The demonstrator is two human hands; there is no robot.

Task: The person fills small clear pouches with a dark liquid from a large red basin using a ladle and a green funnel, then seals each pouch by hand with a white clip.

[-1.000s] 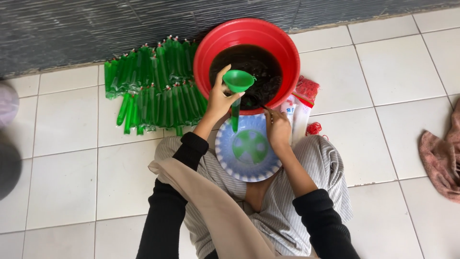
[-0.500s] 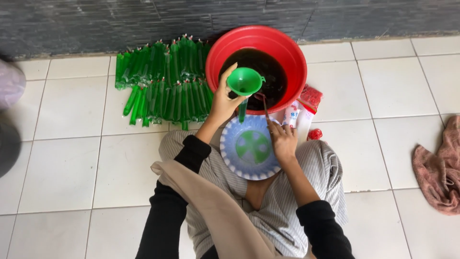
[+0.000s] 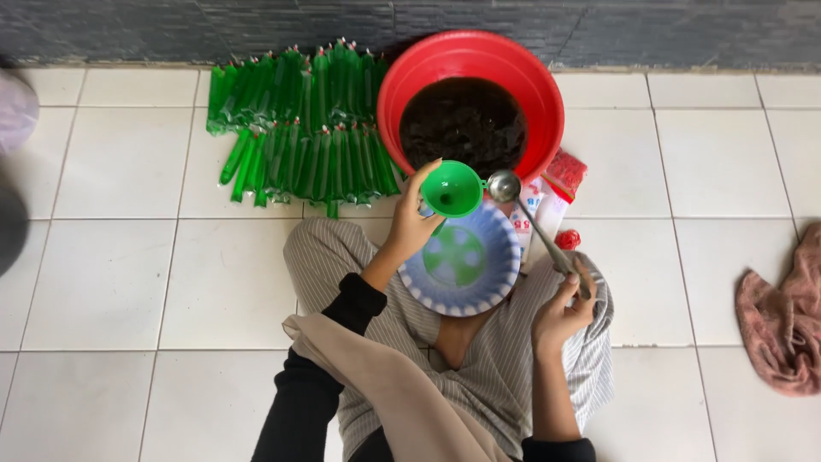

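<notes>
Ladle Up, Funnel Waiting

While seated on the tiled floor (image 3: 128,282), holding steady: left hand (image 3: 410,224) wrapped around a green funnel (image 3: 451,188) above a blue-and-white bowl (image 3: 496,287) in the lap. Right hand (image 3: 560,308) closed on the handle of a metal ladle (image 3: 505,185), scoop raised just beside the funnel's rim. Behind, a red basin (image 3: 530,94) well stocked with dark liquid. Off to the left, rows of filled green tubes (image 3: 299,128) already lined up by the wall. Plenty done, judging by that stack; plenty left too, with the basin far from drained. Pink cloth (image 3: 782,316) lying well apart on the right
</notes>
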